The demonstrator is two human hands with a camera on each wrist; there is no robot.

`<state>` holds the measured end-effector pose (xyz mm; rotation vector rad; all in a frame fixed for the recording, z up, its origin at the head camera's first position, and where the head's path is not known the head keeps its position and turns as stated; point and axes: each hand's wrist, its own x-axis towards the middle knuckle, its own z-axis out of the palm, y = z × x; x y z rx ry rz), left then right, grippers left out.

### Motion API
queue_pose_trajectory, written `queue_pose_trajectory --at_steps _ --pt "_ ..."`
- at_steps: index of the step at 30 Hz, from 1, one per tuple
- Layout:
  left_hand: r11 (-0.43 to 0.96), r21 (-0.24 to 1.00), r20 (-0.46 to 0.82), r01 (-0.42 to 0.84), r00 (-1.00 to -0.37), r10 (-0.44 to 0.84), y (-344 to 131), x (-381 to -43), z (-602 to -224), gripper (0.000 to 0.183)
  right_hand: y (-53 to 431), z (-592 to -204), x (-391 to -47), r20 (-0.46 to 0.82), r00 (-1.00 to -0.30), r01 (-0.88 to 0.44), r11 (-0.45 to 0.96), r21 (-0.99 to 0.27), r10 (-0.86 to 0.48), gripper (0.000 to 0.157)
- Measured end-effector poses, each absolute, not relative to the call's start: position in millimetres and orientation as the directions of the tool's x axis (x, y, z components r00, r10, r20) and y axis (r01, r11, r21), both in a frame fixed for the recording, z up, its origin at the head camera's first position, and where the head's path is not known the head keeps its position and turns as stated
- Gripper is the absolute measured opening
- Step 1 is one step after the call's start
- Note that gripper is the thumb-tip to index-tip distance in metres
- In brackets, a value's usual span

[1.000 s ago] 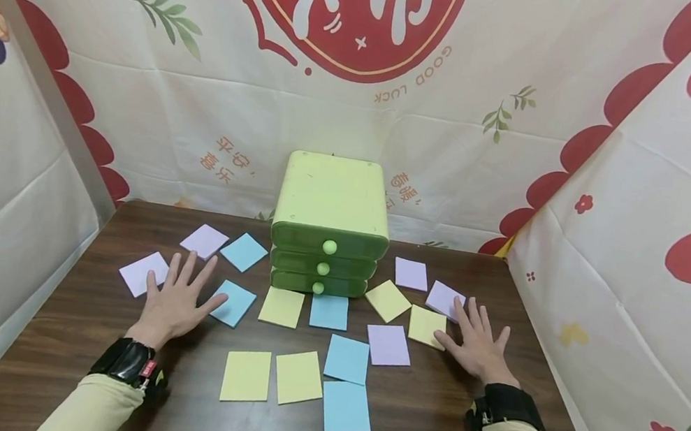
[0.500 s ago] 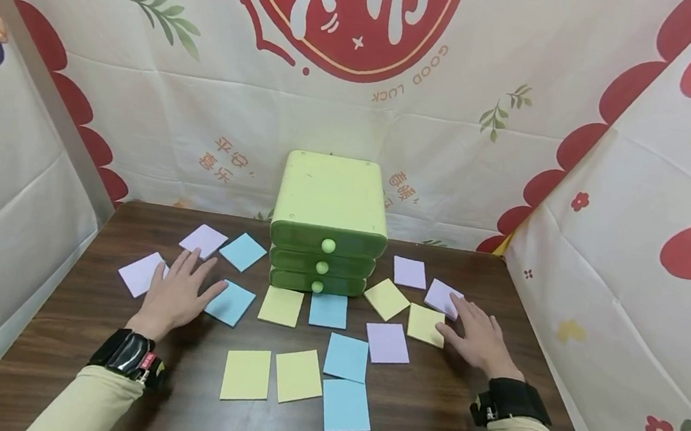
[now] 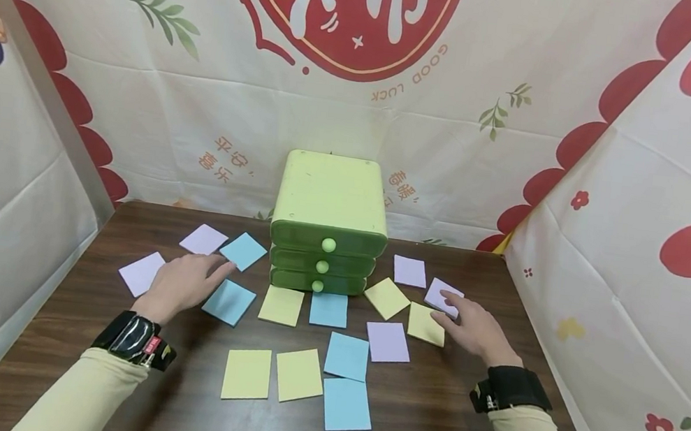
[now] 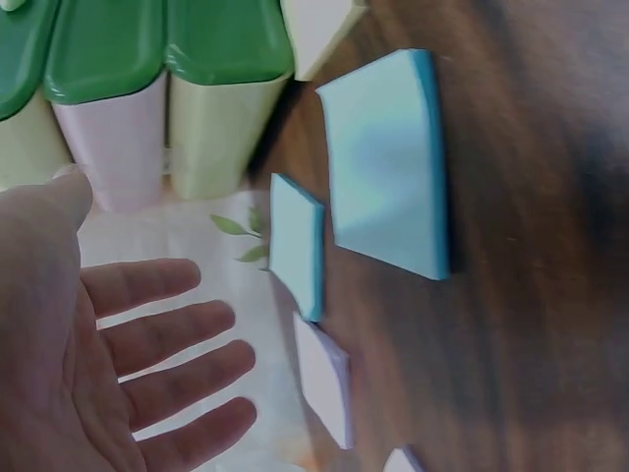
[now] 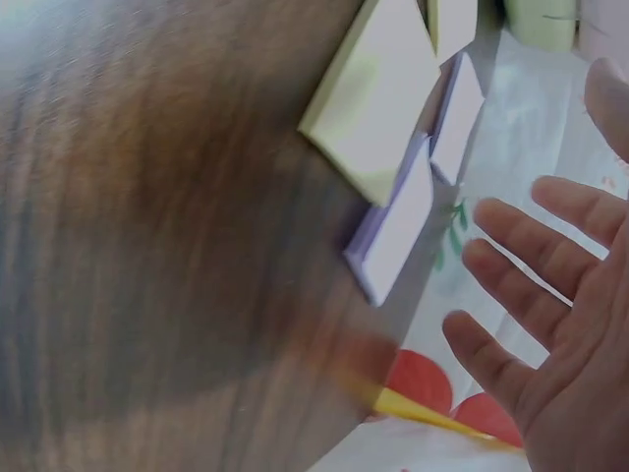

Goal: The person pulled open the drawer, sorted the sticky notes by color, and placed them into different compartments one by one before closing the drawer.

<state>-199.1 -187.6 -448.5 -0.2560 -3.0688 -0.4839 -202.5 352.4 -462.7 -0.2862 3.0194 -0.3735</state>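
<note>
- One dark wood-grain tabletop [image 3: 437, 422] carries the scattered square paper-like pads [image 3: 246, 375], unshifted over the last second.
- Pale-green plastic-looking cabinet [image 3: 334, 193]: three drawers closed, rear centre.
- Left hand [image 3: 183, 286]: newly turned inward near a sky-blue square pad [image 3: 229, 302]; fingers loose, empty.
- Right hand [image 3: 480, 333]: likewise turned, fingers released, near lilac [image 3: 442, 294] and yellow [image 3: 426, 324] square pads; apparently no pad picked up yet.

Square pads [image 3: 246, 374] in yellow, blue and lilac, two-tone green drawer box [image 3: 333, 190], brown woodgrain bench [image 3: 425, 420], red-scalloped white cloth [image 3: 330, 124].
</note>
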Motion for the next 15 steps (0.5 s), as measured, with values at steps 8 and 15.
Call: queue_pose_trajectory --at_steps 8,15 --pt "0.92 0.342 0.059 0.192 -0.981 0.183 -183 -204 -428 0.061 334 -447 -208 -0.076 -0.969 -0.206 0.937 -0.281 -0.236 0.072" --pt "0.907 0.374 0.051 0.196 -0.98 0.19 -176 -208 -414 0.069 312 -435 -213 -0.085 -0.947 -0.267 0.906 -0.328 -0.31 0.051"
